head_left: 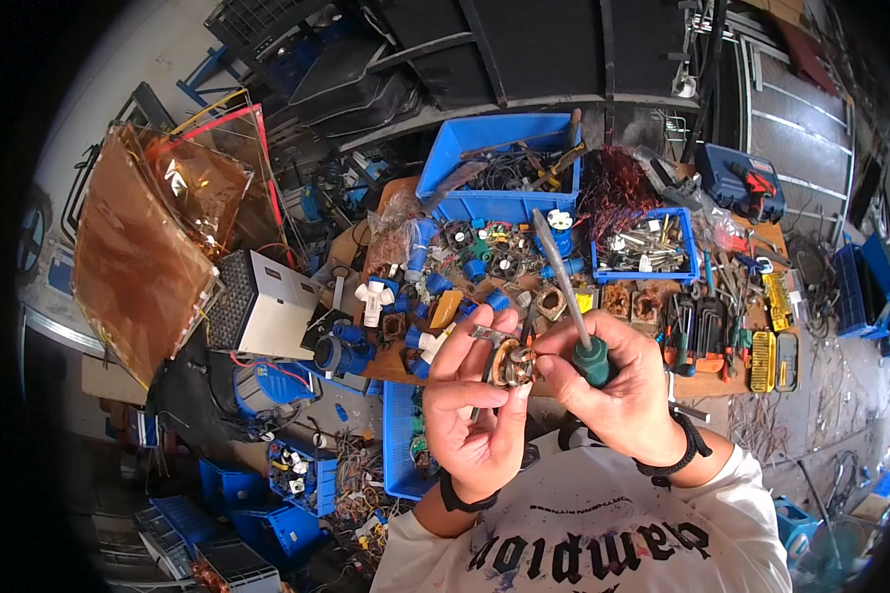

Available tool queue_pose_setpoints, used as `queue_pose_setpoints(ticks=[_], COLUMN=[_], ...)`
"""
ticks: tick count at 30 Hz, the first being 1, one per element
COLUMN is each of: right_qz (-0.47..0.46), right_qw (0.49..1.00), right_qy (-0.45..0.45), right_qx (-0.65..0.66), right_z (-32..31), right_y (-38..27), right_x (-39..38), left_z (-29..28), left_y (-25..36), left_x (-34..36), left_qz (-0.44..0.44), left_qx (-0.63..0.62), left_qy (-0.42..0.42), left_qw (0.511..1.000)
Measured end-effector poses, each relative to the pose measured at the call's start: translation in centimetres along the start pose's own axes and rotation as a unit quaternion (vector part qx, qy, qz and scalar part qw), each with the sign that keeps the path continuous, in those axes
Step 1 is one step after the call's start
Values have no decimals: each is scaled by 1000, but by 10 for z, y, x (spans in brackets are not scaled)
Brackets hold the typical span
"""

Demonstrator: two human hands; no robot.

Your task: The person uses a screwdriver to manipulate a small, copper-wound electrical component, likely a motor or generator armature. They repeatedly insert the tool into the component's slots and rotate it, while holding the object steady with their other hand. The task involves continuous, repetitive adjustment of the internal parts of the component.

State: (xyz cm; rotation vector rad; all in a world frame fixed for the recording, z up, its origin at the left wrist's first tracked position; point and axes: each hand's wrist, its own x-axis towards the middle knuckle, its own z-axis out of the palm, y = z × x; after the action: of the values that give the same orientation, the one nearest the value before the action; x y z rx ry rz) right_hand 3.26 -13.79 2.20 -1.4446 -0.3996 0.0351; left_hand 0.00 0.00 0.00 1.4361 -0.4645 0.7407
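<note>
My left hand (475, 425) grips a small round metal part with coppery innards and a bracket (507, 362) in front of me. My right hand (623, 395) is closed round the green handle of a screwdriver (551, 250), whose long metal shaft points up and away. The right hand's thumb and fingertips are beside the metal part, seemingly touching it. Behind both hands, blue and white plastic fittings (373, 301) and other small parts lie on the wooden bench (712, 385).
A blue crate of tools (445, 208) and a blue tray of metal pieces (692, 272) stand at the back. Hand tools (766, 296) lie at the right. Brown sheets (133, 267) lean at the left. Blue bins (227, 484) and tangled wires are below.
</note>
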Motion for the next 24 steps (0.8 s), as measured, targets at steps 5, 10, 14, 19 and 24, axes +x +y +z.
queue_pose_setpoints(ticks=[5, 10, 14, 19, 24], right_qz=[17, 18, 18, -18, -32], right_qw=[1000, 1000, 999, 999, 997], right_qy=[-2, -3, -9, 10, 14], right_qx=[-2, 0, -34, -48, -66], right_z=[-1, -3, -5, -4, -4], right_y=[-2, -2, -3, 3, 6], right_x=[-1, 1, 3, 4, 5], left_z=[0, 2, 1, 1, 2], left_y=[-1, -5, -7, -9, -11], left_x=[-1, -1, -1, -3, -6], left_qz=[26, 38, 35, 44, 53], left_qx=[23, 43, 64, 83, 90], left_qy=[-5, 4, 2, -7, 0], left_qw=[999, 998, 997, 996, 994])
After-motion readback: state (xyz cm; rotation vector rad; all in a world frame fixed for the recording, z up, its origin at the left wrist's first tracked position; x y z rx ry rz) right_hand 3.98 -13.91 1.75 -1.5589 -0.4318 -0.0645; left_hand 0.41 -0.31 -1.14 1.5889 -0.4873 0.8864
